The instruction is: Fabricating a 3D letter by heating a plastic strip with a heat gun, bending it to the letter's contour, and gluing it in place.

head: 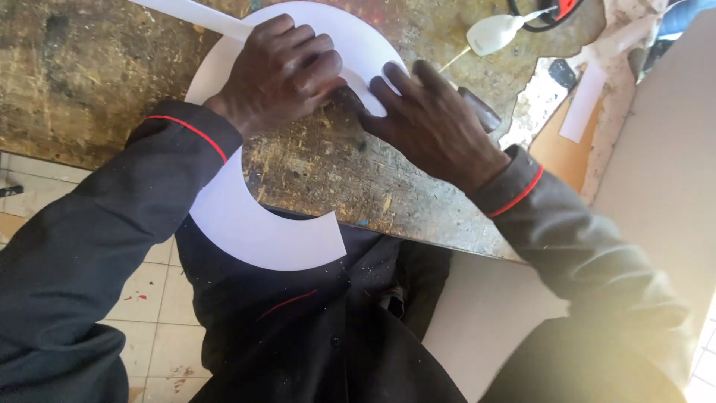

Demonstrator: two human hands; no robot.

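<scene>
Both hands press flat, fingers spread, holding nothing: left hand (277, 71) and right hand (432, 123) on the white paper arc (253, 231), its opening facing right, overhanging the bench (89, 67).

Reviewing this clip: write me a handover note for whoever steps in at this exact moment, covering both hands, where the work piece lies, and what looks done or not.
Left hand: flat, palm down, pressing the white curved card piece onto the worn wooden bench.
Right hand: fingers spread on the upper end of the same piece, beside the left hand. Neither hand holds a tool.
Card piece: a C-shaped arc, already cut out; its lower end overhangs the bench edge above the person's lap.
A white straight strip lies at the top, partly under the left hand.
Whether anything is glued or joined cannot be seen.
</scene>
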